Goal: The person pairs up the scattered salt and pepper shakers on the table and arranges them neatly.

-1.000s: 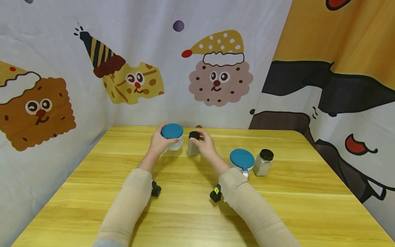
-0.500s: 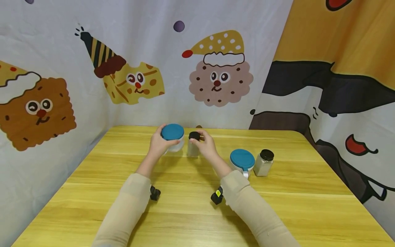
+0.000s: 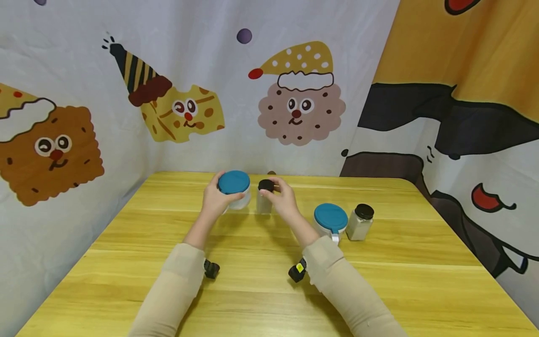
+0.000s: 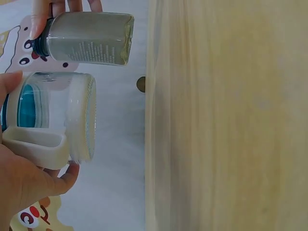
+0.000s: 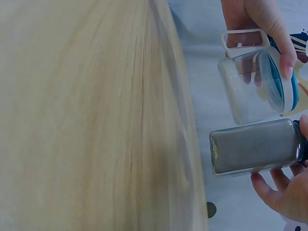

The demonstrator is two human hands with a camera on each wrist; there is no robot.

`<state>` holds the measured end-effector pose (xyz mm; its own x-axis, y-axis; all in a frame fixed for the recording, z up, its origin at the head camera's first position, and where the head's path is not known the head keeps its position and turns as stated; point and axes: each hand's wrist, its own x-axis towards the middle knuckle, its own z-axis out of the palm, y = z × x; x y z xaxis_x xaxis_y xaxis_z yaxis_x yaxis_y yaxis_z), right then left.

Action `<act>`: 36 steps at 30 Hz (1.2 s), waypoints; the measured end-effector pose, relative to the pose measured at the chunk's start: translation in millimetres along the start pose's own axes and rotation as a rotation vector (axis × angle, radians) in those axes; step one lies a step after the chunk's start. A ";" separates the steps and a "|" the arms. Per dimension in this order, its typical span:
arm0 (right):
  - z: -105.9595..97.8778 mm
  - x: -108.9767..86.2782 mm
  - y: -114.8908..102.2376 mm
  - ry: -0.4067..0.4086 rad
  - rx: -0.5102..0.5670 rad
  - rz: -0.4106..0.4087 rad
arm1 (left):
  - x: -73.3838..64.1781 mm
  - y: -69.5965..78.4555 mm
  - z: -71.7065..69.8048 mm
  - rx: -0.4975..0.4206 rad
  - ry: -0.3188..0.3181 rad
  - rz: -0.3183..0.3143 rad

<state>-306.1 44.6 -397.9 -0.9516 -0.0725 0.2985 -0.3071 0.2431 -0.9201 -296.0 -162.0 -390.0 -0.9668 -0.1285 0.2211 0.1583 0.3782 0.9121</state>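
Observation:
In the head view my left hand [image 3: 216, 196] grips a clear jar with a blue lid [image 3: 234, 182], its thumb across the near side. The left wrist view shows this jar's white handle [image 4: 41, 144] and see-through walls, with no contents visible. Just to the right, my right hand [image 3: 284, 196] pinches a square glass shaker bottle [image 3: 263, 205] near its black cap [image 3: 265, 185]. Greyish matter fills this bottle [image 5: 255, 147] in the right wrist view. Both containers are held side by side with a small gap between them, towards the table's far edge.
A second blue-lidded jar [image 3: 331, 217] with a handle stands on the right of the wooden table [image 3: 252, 299]. Close beside it is another black-capped bottle [image 3: 360, 222] with pale contents. A cartoon-printed curtain [image 3: 236, 117] hangs behind the table.
The blue-lidded jar in my left hand has tipped slightly and shifted a little left. My right hand and its bottle have barely moved. Both forearms have drawn slightly nearer the body.

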 end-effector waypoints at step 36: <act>-11.0 -22.5 -12.7 0.024 0.040 -0.025 | -25.8 9.5 -7.1 0.064 0.029 0.057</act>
<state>-280.8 53.8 -390.1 -0.9433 -0.0552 0.3273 -0.3315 0.2025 -0.9214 -268.1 -161.7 -384.6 -0.9501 -0.1315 0.2829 0.1990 0.4431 0.8741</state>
